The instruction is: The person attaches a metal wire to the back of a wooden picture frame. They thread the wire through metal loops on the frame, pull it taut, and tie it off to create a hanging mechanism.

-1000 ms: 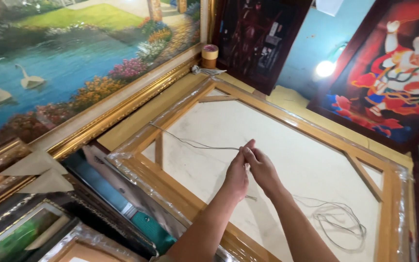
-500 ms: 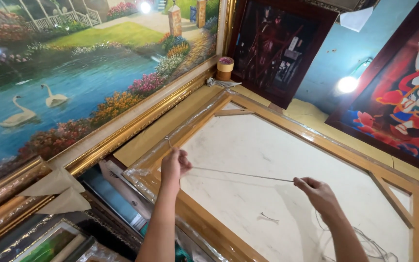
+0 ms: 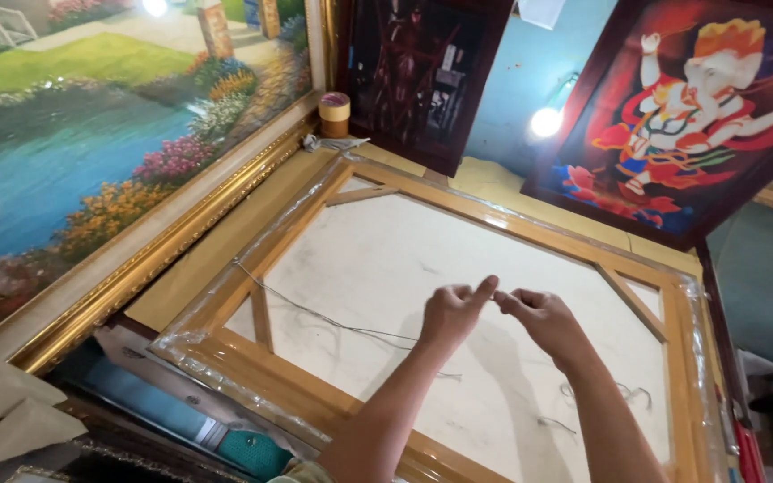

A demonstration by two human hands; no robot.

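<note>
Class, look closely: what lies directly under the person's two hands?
Under the left hand and right hand lies the framed canvas's white back, crossed by thin wire. The painted face beneath is hidden.

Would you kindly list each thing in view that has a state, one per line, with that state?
Left hand: pinching the wire.
Right hand: fingertips meeting the left hand's, on the wire.
Wire: running from the frame's left rail to the hands, loose beyond them.
Wooden frame: lying back up, film-wrapped edges.
Tape roll: upright, at the frame's far corner.
Lamp: lit.

Head view, downward (close overhead)
</note>
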